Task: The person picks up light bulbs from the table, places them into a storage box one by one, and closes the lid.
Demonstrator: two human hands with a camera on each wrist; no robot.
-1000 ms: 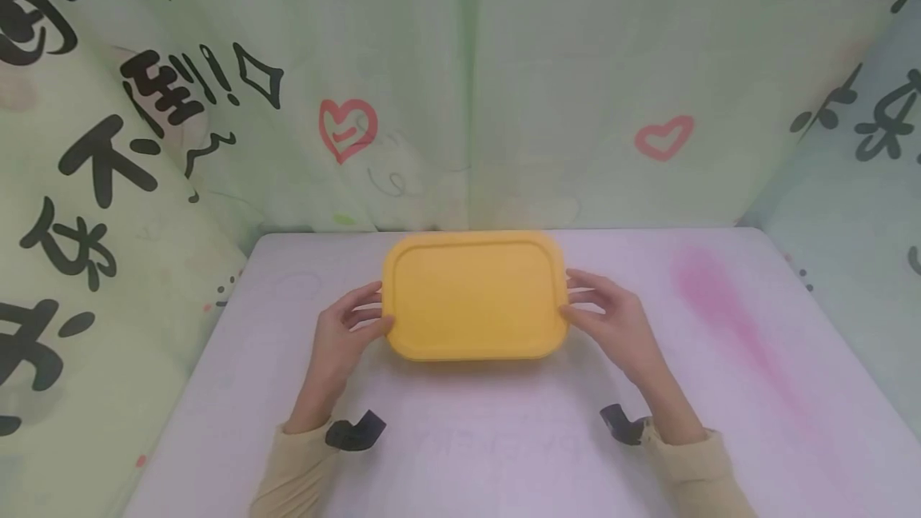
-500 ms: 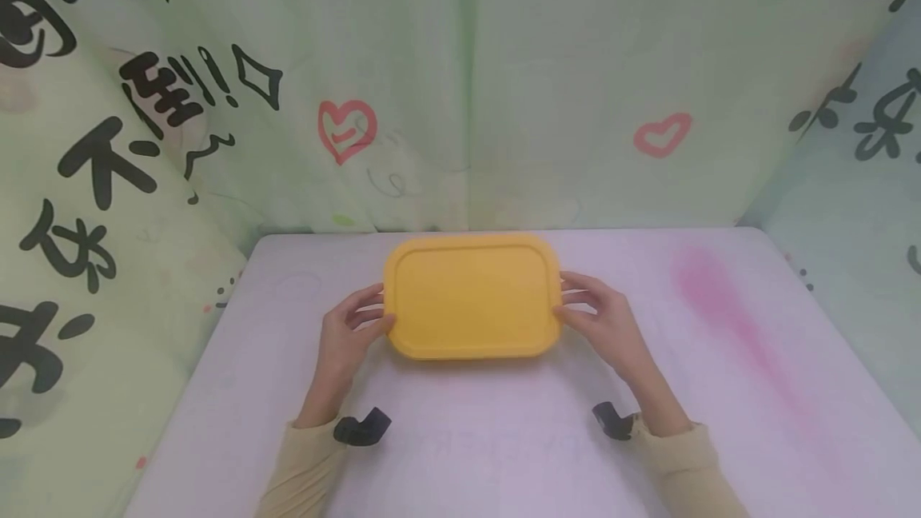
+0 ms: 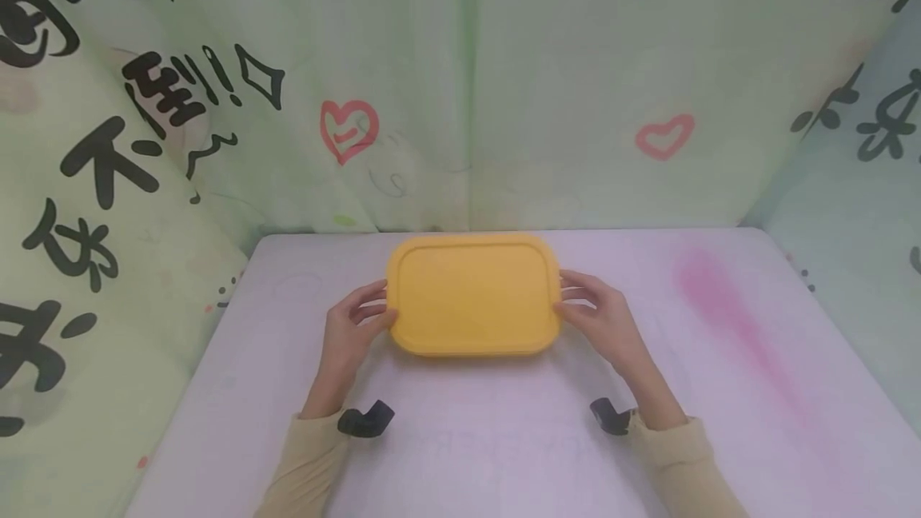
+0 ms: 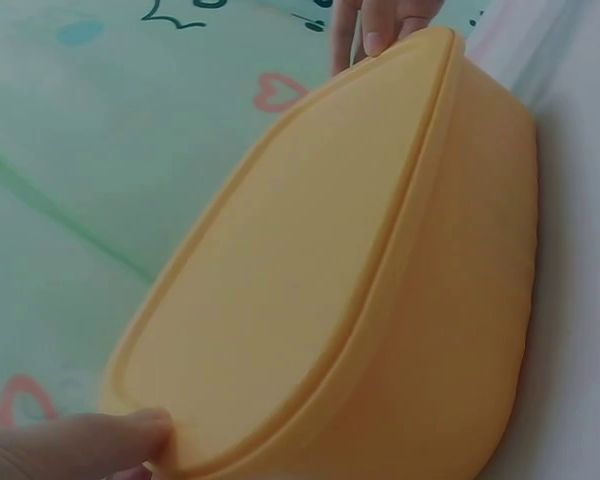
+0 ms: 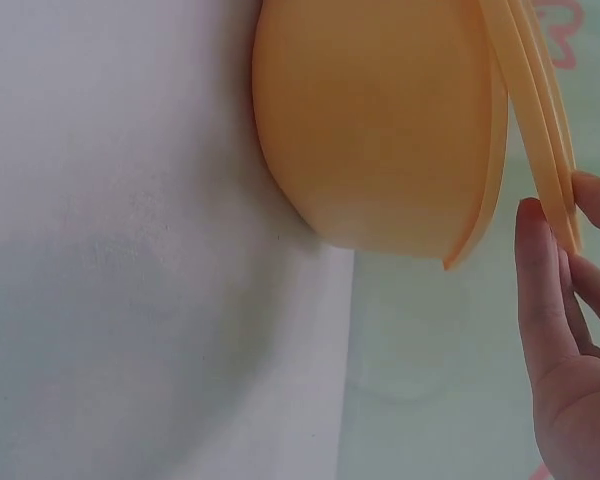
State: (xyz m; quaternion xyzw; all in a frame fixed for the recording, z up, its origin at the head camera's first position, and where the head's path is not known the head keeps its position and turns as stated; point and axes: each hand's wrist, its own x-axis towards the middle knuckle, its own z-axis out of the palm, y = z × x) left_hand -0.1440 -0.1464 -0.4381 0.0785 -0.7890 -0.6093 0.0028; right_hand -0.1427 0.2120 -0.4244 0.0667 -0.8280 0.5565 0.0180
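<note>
A yellow rounded-rectangular lid (image 3: 475, 294) lies between the two hands, over a yellow plastic container (image 4: 465, 260). My left hand (image 3: 348, 338) pinches the lid's left end, its thumb (image 4: 90, 445) on the top face. At the opposite end, my right hand (image 3: 603, 322) pinches the lid's edge between thumb and fingers. Seen from the right wrist, the lid (image 5: 535, 120) stands tilted off the container's rim (image 5: 480, 225), with a gap at the right end. From above, the lid hides the container. Along the front side, in the left wrist view, lid and container appear close together.
The container rests on a pale table (image 3: 475, 454) with a pink smear (image 3: 719, 310) at its right. Green curtains (image 3: 554, 86) with red hearts and black characters enclose the back and sides. Dark wrist-worn pieces (image 3: 367, 420) sit at both cuffs.
The right hand and the lid's right end have shifted slightly left, and the lid looks a little smaller from above. The left hand has moved slightly right. Both hands keep their hold.
</note>
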